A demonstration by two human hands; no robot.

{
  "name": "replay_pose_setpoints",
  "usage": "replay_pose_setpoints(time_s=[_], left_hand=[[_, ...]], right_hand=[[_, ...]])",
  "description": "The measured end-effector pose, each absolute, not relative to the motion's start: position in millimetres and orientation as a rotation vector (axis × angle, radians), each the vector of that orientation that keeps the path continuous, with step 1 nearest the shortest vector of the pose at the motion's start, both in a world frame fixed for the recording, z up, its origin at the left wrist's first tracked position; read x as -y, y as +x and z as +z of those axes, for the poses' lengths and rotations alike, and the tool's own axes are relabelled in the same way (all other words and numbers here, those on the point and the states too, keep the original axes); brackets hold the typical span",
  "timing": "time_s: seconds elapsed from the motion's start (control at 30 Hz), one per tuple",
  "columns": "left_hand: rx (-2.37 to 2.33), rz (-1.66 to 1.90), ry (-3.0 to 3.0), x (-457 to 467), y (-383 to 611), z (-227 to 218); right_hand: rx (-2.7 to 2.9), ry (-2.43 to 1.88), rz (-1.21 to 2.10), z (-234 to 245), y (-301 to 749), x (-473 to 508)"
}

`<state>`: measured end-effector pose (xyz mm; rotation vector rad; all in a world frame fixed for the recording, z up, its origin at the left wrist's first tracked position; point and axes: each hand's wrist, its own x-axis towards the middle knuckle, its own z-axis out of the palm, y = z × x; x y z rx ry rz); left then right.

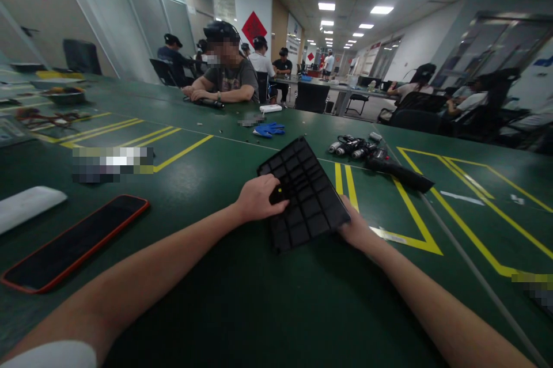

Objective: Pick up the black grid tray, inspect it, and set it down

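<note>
A black plastic tray [313,184] with a grid of square compartments is held tilted above the green table, its face turned towards me. My right hand [354,227] grips its lower right edge, with the fingers mostly hidden behind it. At the tray's left side is my left hand [261,198], thumb and fingers closed round a small dark piece [279,192] with a yellow spot. What kind of piece it is I cannot make out, nor whether it touches the compartments.
Beyond the tray lies a blue glove [268,129]. Several metal-ended black parts [356,148] lie to its right, near a long black object [404,175]. A phone in an orange case [78,241] rests at left. Yellow tape [415,215] marks the table. Across it sits a person [228,83].
</note>
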<state>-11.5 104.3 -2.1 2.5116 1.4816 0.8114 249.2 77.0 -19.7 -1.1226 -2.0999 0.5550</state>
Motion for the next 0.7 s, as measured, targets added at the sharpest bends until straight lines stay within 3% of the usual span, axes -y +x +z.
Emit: replay_pose_setpoints(time_s=[0.13, 0.3, 0.47, 0.6, 0.7], left_hand=[[-2.137, 0.795, 2.237, -144.1, -60.5, 7.9], [-2.598, 0.41, 1.852, -176.3, -121.5, 18.9], [-2.709, 0.214, 1.683, -187.8, -141.9, 22.1], [-2.654, 0.568, 1.928, -179.1, -120.1, 20.7], [-2.297, 0.743, 2.244, -161.4, -80.4, 7.0]], right_hand=[[1.929, -1.469, 0.362, -15.4, 301.7, -105.2], [1.792, -1.956, -0.022, -33.1, 362.2, -128.5], [1.803, -2.227, -0.149, -40.0, 371.4, -128.9], [1.764, -2.116, -0.365, -31.4, 349.2, -121.0], [1.882, -1.825, -0.316, -23.8, 309.7, -104.6]])
